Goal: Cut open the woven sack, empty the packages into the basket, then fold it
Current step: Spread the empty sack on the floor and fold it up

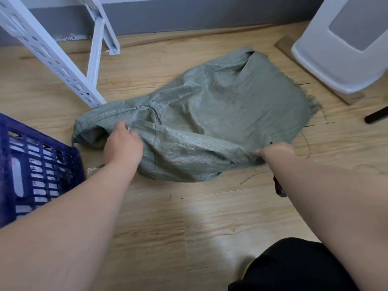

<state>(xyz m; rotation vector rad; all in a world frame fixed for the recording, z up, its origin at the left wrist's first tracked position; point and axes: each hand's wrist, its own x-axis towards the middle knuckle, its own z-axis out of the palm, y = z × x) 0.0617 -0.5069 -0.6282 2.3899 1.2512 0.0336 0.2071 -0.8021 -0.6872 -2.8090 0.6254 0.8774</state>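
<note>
The grey-green woven sack (220, 110) lies flat and limp on the wooden floor, its near edge folded over towards me. My left hand (122, 143) grips the sack's near left edge by its stitched seam. My right hand (275, 151) grips the near right edge, fingers tucked under the fabric. The blue slatted basket (35, 162) stands at the left, with pale packages showing through its slats.
A white perforated metal rack leg (54, 57) slants down behind the sack. A white plastic bin (344, 45) stands at the far right on a wooden board. A dark object (279, 189) lies on the floor under my right forearm. My dark-clothed knee (294, 267) is bottom right.
</note>
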